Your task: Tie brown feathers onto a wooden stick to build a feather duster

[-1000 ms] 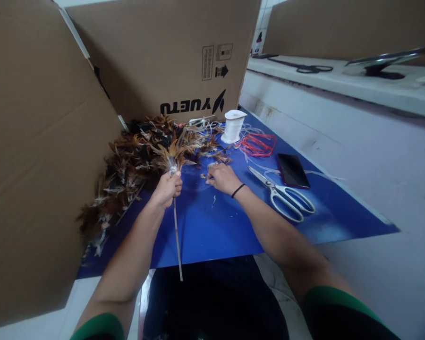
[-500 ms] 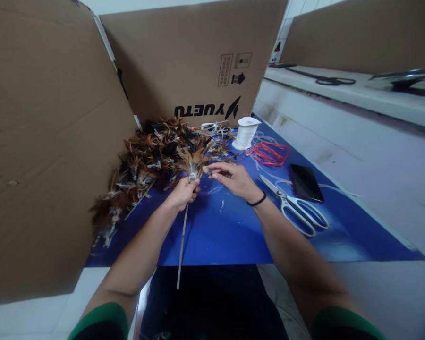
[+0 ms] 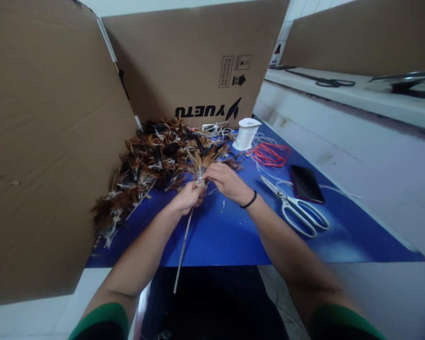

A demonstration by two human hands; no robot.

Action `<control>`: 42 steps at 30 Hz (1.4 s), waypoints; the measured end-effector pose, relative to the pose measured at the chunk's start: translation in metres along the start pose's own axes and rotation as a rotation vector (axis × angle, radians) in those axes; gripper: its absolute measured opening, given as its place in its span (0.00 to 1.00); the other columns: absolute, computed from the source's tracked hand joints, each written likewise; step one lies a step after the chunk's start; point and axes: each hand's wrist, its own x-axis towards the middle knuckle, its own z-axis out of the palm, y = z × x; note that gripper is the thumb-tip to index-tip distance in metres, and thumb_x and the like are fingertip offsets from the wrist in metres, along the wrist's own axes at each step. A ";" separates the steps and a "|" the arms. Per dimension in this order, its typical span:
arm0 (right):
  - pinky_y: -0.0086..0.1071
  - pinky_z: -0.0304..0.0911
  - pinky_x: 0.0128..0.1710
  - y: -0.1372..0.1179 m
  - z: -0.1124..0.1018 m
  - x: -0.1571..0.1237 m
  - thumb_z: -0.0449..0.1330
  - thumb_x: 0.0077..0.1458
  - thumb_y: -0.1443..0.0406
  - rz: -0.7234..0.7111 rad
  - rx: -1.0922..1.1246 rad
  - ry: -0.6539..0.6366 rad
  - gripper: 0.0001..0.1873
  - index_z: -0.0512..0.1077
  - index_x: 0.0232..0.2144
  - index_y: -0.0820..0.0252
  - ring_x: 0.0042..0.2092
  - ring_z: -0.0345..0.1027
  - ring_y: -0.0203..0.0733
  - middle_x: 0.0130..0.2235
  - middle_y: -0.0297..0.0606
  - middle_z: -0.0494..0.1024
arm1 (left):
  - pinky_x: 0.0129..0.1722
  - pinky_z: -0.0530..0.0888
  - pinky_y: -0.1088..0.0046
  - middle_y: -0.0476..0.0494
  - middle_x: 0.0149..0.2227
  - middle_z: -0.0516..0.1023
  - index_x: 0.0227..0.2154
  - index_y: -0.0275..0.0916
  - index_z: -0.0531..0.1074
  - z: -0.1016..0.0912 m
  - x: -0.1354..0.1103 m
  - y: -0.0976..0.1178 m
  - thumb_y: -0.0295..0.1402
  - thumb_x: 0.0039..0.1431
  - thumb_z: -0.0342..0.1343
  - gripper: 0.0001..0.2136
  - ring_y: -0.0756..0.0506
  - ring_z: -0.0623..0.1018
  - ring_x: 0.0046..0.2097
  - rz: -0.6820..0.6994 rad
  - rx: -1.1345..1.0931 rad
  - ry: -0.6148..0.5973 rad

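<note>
head view: the left hand (image 3: 189, 197) has its fingers wrapped around a thin stick (image 3: 183, 250), just under a tuft of brown and black feathers (image 3: 199, 161) at its top. the right hand (image 3: 230, 182) has its fingertips at the white bottom of the tuft; i can't tell if they pinch it. the stick's low end pokes past the blue table's edge (image 3: 219, 255). a feather pile (image 3: 145, 160) lies behind, leftward. to the right are scissors (image 3: 286, 199), a phone (image 3: 307, 184), red string (image 3: 269, 155) and a white spool (image 3: 247, 135).

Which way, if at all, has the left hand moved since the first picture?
Yes, slightly: the left hand has moved rightward, nearer to the unmoved scissors.
</note>
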 end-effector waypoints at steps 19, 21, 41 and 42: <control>0.36 0.52 0.40 -0.001 0.000 -0.007 0.44 0.62 0.71 -0.125 -0.276 0.011 0.16 0.72 0.35 0.61 0.40 0.60 0.41 0.36 0.42 0.74 | 0.14 0.42 0.83 0.59 0.18 0.50 0.22 0.39 0.54 0.001 -0.002 0.004 0.29 0.48 0.56 0.13 0.60 0.49 0.15 -0.030 0.022 -0.093; 0.37 0.52 0.40 -0.002 -0.001 -0.007 0.44 0.62 0.70 -0.138 -0.275 0.025 0.16 0.72 0.34 0.61 0.40 0.60 0.41 0.35 0.42 0.74 | 0.14 0.41 0.83 0.59 0.18 0.51 0.23 0.39 0.54 0.001 -0.002 0.005 0.33 0.49 0.57 0.13 0.60 0.48 0.15 -0.047 -0.009 -0.095; 0.35 0.57 0.42 0.005 0.006 -0.011 0.48 0.61 0.69 -0.077 -0.100 0.164 0.12 0.72 0.35 0.61 0.40 0.64 0.39 0.36 0.40 0.75 | 0.14 0.44 0.85 0.58 0.18 0.54 0.26 0.39 0.55 -0.002 -0.002 0.004 0.39 0.54 0.56 0.15 0.60 0.49 0.15 -0.089 -0.206 -0.175; 0.35 0.58 0.43 0.005 0.007 -0.010 0.49 0.61 0.68 -0.053 -0.083 0.193 0.10 0.72 0.35 0.61 0.41 0.65 0.39 0.36 0.40 0.75 | 0.14 0.44 0.85 0.58 0.18 0.54 0.26 0.39 0.55 -0.002 -0.001 0.004 0.39 0.54 0.56 0.15 0.60 0.49 0.15 -0.087 -0.213 -0.176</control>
